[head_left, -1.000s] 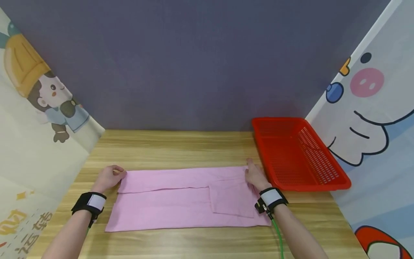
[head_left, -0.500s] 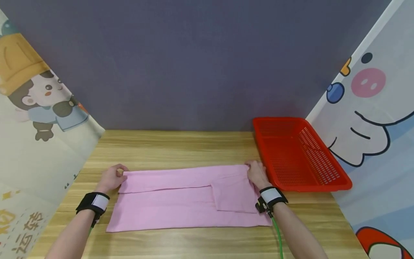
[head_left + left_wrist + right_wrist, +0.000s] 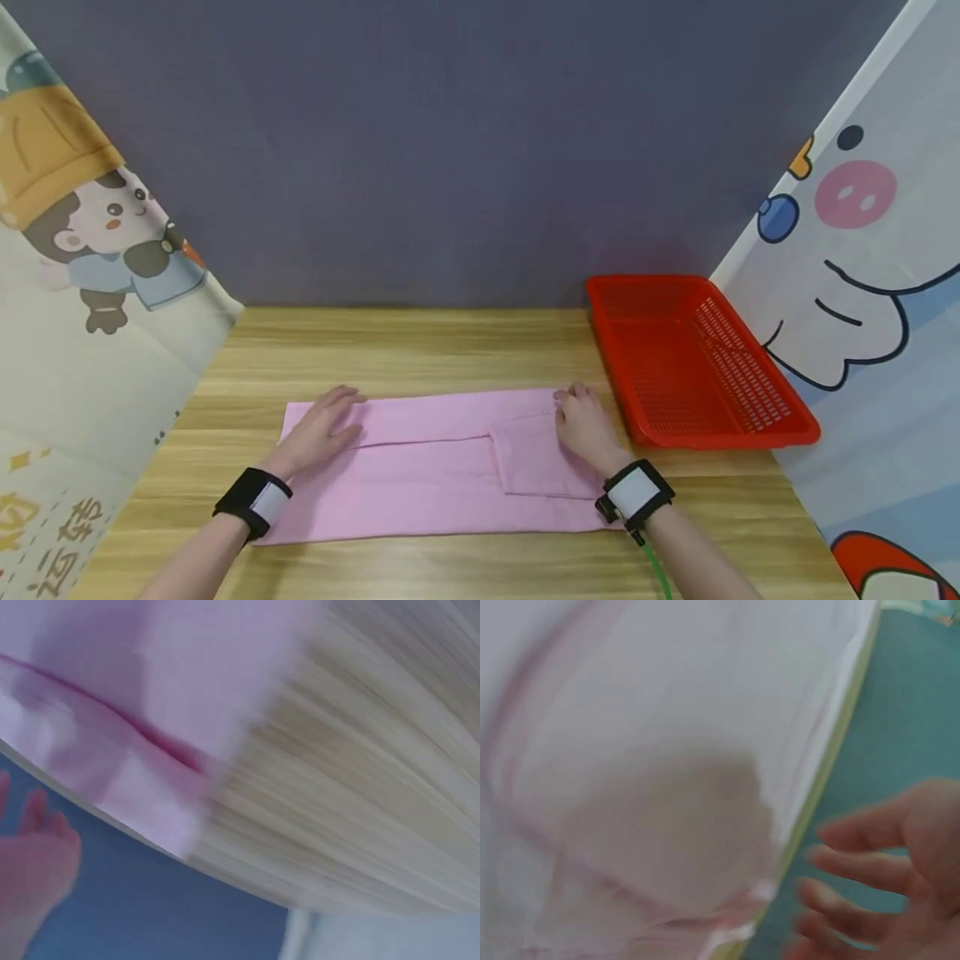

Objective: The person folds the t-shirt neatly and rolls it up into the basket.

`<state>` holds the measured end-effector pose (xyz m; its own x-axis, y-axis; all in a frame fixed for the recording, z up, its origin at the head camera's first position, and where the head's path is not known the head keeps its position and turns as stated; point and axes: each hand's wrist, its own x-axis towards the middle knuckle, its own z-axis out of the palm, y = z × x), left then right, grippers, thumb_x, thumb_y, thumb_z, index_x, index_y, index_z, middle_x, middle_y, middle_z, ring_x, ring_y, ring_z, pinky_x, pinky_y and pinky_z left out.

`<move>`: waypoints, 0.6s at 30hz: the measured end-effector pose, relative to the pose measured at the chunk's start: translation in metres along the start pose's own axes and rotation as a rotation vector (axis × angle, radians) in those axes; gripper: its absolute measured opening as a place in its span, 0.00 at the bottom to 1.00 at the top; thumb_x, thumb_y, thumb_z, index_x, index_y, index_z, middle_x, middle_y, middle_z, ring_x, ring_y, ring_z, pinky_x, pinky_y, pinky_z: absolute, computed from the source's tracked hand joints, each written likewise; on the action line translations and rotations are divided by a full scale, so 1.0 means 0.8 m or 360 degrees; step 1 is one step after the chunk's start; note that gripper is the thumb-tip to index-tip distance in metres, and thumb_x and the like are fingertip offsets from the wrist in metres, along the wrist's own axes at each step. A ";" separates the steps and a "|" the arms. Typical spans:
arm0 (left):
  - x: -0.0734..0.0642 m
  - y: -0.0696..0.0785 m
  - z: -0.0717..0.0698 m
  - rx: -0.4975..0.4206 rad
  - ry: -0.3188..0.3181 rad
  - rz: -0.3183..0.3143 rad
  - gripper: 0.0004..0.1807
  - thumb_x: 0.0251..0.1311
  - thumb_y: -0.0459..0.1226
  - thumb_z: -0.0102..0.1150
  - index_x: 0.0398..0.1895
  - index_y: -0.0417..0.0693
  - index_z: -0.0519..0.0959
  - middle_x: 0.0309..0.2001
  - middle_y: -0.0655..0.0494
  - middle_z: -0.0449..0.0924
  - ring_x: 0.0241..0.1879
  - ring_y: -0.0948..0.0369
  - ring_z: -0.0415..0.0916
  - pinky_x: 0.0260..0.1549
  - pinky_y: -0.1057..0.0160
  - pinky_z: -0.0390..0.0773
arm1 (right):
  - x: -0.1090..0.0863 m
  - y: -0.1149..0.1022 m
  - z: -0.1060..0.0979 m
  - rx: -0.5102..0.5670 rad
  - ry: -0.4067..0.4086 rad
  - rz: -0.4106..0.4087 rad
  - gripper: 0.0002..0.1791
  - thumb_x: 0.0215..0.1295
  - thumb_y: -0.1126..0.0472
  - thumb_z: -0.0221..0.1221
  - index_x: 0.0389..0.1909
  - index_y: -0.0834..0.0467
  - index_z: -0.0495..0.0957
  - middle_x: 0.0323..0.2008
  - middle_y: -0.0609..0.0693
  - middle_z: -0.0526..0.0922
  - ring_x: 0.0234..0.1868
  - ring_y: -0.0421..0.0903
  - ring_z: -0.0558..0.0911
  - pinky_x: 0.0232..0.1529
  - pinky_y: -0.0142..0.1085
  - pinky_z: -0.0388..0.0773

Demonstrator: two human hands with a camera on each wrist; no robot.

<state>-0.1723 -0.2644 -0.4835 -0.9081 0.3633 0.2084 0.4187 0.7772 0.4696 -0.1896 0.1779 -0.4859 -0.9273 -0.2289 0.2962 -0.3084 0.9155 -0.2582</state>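
A folded pink cloth (image 3: 420, 500) lies as a long rectangle across the table. It has a lengthwise fold along its far side and a square flap at its right end. My left hand (image 3: 318, 432) is over the cloth's left part, fingers spread and holding nothing. In the left wrist view its shadow falls on the cloth (image 3: 202, 667). My right hand (image 3: 585, 425) is over the far right corner, fingers loosely bent. The right wrist view shows these fingers (image 3: 862, 870) apart with nothing between them, and a shadow on the cloth.
A red plastic basket (image 3: 633, 392) with slotted sides stands on the right of the wooden table (image 3: 420, 350). Behind the table rises a dark grey panel (image 3: 420, 150). Printed cartoon sheets flank both sides. A green cable (image 3: 657, 571) trails from the right wrist band.
My left hand has let go of the cloth's far left corner and moved right over it. My right hand has released the far right corner and shifted slightly left. The cloth stays in place.
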 end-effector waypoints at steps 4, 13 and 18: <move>-0.003 0.015 0.020 -0.0194 -0.0302 0.0108 0.31 0.65 0.41 0.63 0.69 0.38 0.70 0.74 0.31 0.59 0.74 0.29 0.49 0.70 0.28 0.48 | -0.018 -0.027 -0.010 0.0058 -0.0345 0.0017 0.13 0.60 0.67 0.61 0.18 0.59 0.71 0.25 0.57 0.76 0.30 0.57 0.77 0.34 0.48 0.75; -0.009 0.017 0.031 -0.0184 -0.0737 0.0010 0.65 0.42 0.57 0.78 0.79 0.43 0.52 0.81 0.35 0.34 0.78 0.32 0.30 0.70 0.27 0.26 | -0.030 -0.055 -0.015 0.0096 -0.0540 0.0075 0.11 0.61 0.66 0.58 0.19 0.62 0.73 0.22 0.57 0.78 0.28 0.58 0.78 0.32 0.50 0.74; -0.006 0.018 0.031 -0.0218 -0.0812 0.0029 0.72 0.33 0.55 0.83 0.80 0.42 0.48 0.80 0.35 0.29 0.78 0.32 0.25 0.70 0.29 0.21 | -0.030 -0.068 -0.019 0.0140 -0.0712 0.0199 0.07 0.62 0.64 0.56 0.27 0.62 0.76 0.23 0.56 0.77 0.27 0.54 0.75 0.27 0.48 0.71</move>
<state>-0.1616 -0.2428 -0.4991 -0.7666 0.6066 -0.2106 0.3985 0.7067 0.5847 -0.1472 0.1386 -0.4652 -0.9528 -0.2566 -0.1625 -0.1876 0.9180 -0.3494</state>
